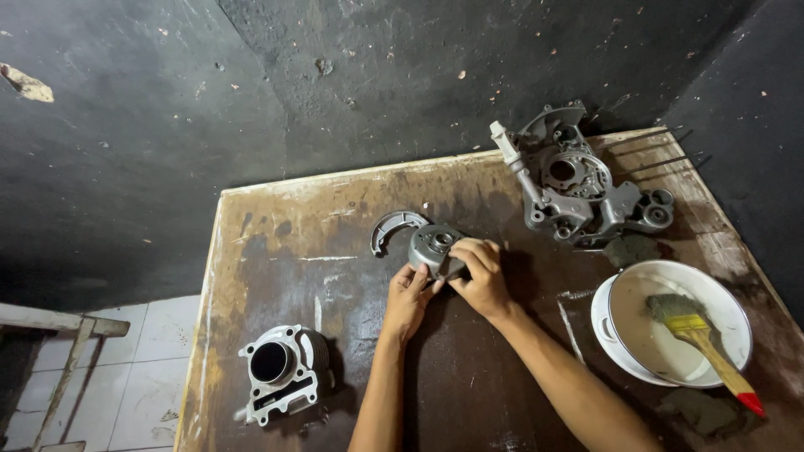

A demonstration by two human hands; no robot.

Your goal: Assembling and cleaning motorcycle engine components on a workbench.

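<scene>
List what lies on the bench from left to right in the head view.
Engine cylinder → curved brake shoe → left hand → round grey part held in both hands → right hand → crankcase → white bowl with a paintbrush.

Bare bench (293,243) open left of curved shoe piece (395,224). Cylinder block (283,370) blocks near-left corner; crankcase (578,180) far right; white basin (670,322) with brush (703,339) fills right side.

Both bare forearms reached up from six o'clock and met near the centre. The left hand (409,295) lay at seven o'clock of the right hand (479,276), fingertips touching. Both hands' fingers were curled closed in a pinch.
</scene>
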